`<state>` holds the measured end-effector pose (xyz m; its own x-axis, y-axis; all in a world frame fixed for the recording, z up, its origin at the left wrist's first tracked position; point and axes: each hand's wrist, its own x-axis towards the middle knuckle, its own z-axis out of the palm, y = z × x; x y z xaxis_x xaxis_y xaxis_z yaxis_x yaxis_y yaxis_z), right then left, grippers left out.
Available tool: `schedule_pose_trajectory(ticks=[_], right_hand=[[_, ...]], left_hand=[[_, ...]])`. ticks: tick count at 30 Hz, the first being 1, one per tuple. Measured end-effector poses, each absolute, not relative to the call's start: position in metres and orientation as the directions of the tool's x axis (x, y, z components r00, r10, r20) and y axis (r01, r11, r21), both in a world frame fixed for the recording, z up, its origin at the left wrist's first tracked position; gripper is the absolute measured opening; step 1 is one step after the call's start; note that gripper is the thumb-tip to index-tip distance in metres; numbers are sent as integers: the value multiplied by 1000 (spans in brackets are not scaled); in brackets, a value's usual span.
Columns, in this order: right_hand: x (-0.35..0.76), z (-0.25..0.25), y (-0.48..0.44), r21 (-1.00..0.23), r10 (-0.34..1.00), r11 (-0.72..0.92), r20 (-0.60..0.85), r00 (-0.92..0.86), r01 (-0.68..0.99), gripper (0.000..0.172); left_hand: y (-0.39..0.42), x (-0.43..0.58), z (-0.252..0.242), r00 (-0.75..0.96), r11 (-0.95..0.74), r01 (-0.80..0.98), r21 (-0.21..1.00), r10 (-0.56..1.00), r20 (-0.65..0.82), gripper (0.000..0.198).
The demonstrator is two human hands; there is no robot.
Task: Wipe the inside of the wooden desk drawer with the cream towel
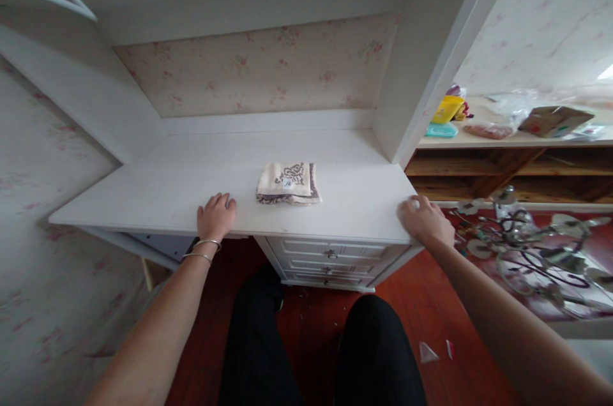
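Note:
A white desk [335, 218] stands before me with a folded cream cloth [287, 184] on its top, printed in dark brown and bearing a small label. My left hand [216, 214] rests on the front edge, left of the cloth and apart from it. Its fingers lie on the desktop, and nothing shows in them. Over at the right front corner, my right hand [424, 219] is bent round the desk's edge, thumb on top. A small whitish patch shows between its thumb and finger; I cannot tell what it is.
Drawers [330, 254] with knobs sit under the desk. At right, a low wooden shelf [483, 170] holds a yellow container [447, 109], plastic bags and a cardboard box [555, 120]. A metal chandelier [541, 259] is below it. Scraps [428, 352] lie on the red floor.

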<state>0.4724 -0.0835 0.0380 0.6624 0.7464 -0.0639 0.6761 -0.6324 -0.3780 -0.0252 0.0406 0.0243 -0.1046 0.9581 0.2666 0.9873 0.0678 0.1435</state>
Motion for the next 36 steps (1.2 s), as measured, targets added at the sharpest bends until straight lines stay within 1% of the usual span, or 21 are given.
schedule_pose_trajectory(ticks=[7,10,13,15,17,19,20,22,24,26,27,29,31,34,36], right_hand=[[472,38,-83,-375,744,-636,-66,665,674,58],[472,38,-83,-374,744,-636,-66,665,675,59],[473,38,-82,-368,741,-641,-67,668,673,59],[473,37,-81,-362,738,-645,-65,672,673,59],[474,36,-80,-362,737,-645,-61,674,673,60],[474,35,-79,-369,740,-640,-58,670,674,61],[475,35,-79,-372,742,-637,-59,668,675,61],[475,35,-79,-379,746,-631,-58,664,677,61],[476,35,-79,-381,745,-633,-60,665,674,61],[476,36,-79,-382,741,-638,-70,668,669,60],[476,36,-79,-381,738,-643,-77,670,665,59],[476,37,-79,-381,734,-650,-89,673,658,57],[476,37,-80,-387,736,-646,-88,671,658,56],[476,37,-80,-402,743,-631,-70,665,663,57],[475,37,-81,-410,746,-626,-64,663,664,58]], left_hand=[[40,-25,22,-92,40,985,166,944,316,39],[37,-26,16,-121,15,969,248,900,418,32],[25,-26,11,-109,-127,928,349,805,583,28],[9,-21,10,-72,-254,892,374,737,672,25],[-17,-8,11,-40,-352,851,390,698,715,20],[-50,15,9,41,-465,788,404,695,718,17],[-67,30,6,92,-516,746,422,707,701,15],[-99,62,-4,224,-569,634,523,783,580,15],[-122,94,-20,339,-513,561,650,858,384,19],[-133,124,-36,372,-442,547,711,889,266,27],[-134,137,-43,377,-416,547,727,897,229,31],[-130,160,-55,376,-366,577,730,913,161,40],[-122,178,-62,390,-325,626,709,918,77,44],[-114,195,-66,399,-289,695,659,917,-20,40],[-114,200,-67,373,-266,733,627,927,-43,36]])
